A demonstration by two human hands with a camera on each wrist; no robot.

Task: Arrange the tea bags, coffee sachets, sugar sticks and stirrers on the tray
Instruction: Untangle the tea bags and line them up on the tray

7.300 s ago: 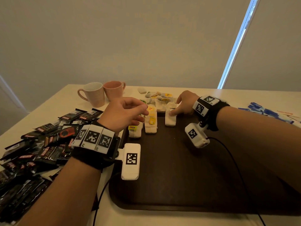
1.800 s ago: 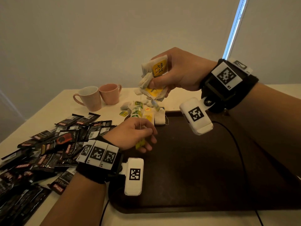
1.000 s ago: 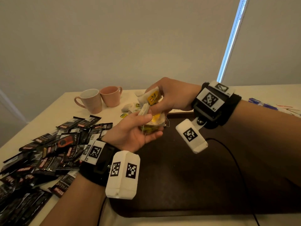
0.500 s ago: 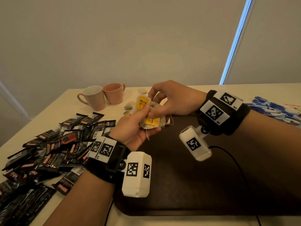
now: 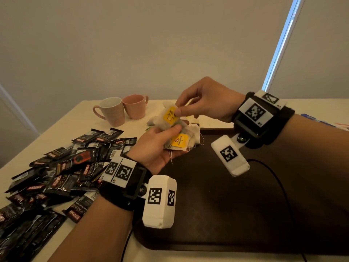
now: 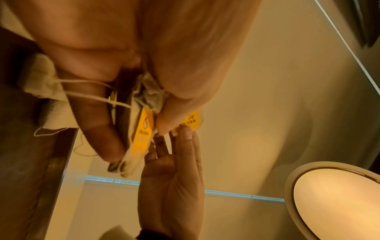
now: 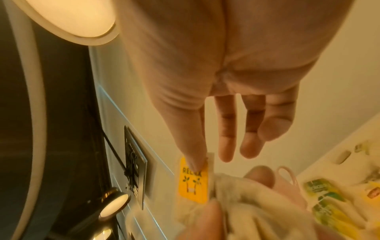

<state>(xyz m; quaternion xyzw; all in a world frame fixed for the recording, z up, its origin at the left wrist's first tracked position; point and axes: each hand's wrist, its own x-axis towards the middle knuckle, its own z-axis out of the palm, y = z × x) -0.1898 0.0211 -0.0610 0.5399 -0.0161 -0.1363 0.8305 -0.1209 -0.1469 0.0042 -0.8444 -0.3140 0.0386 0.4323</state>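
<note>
Tea bags [image 5: 180, 138]: bundle, yellow tags, held above the tray's far-left corner. Left hand [image 5: 157, 146]: grip closed round the bundle from below, thumb on top. Right hand [image 5: 205, 100]: grip pinches one yellow-tagged bag [image 5: 170, 115] at the bundle's 12 o'clock. Tray [image 5: 226, 214]: dark, on the tabletop [image 5: 56, 129]. Coffee sachets [image 5: 62, 167]: black heap at the tray's 9 o'clock. Two mugs [image 5: 120, 109]: at 11 o'clock.

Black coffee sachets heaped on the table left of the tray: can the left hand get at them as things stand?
Probably not right away. The left hand grips a bundle of white tea bags with yellow tags above the dark brown tray, so its fingers are occupied. The black coffee sachets lie uncovered just beside that wrist, otherwise unobstructed.
</note>
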